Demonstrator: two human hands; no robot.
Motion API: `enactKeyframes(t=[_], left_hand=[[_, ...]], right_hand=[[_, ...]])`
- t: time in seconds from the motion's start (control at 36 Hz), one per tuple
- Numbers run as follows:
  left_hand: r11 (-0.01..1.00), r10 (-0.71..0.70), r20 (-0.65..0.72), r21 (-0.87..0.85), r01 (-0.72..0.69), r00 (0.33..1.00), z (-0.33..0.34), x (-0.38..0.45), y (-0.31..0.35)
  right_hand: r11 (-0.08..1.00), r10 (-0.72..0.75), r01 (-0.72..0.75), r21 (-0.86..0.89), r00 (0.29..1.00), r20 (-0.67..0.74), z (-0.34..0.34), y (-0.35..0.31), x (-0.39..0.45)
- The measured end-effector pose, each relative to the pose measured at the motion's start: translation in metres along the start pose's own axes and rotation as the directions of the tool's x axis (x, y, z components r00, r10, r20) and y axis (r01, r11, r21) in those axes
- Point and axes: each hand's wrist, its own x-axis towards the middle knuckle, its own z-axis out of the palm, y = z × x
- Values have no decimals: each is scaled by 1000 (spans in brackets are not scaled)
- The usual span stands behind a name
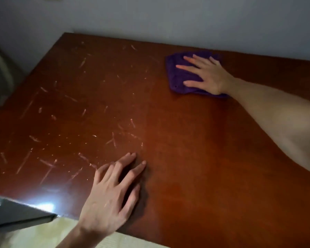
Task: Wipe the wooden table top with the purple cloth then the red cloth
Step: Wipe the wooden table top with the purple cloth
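The wooden table top is reddish brown and fills most of the view. Its left half is marked with many pale scratches. A folded purple cloth lies flat near the far edge on the right. My right hand presses down on it with spread, straight fingers, the arm reaching in from the right. My left hand rests on the bare wood near the front edge, fingers spread and slightly arched, holding nothing. No red cloth is in view.
A grey wall runs right behind the table's far edge. The table's left corner ends beside a dim pale object. Below the front edge lie a dark board and pale flooring.
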Motion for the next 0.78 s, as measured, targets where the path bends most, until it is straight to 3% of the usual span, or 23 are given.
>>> enactKeyframes(t=[0.14,0.33,0.5,0.67,0.78], left_hand=[[995,-62,22,-78,64,998,4,-1,-11],[995,-66,3,-75,66,998,5,-2,-10],[989,-116,-77,-100,109,990,6,-6,-8],[994,-108,-251,-61,96,962,10,-10,-9],[986,-124,-375,-151,72,919,4,-17,-7]], right_hand=[[976,205,-202,77,978,-32,-5,17,32],[943,324,-318,94,945,-47,7,-18,17],[932,361,-357,63,931,-57,24,-107,-42],[951,308,-306,35,947,-94,52,-225,-122],[961,276,-275,27,954,-115,65,-295,-168]])
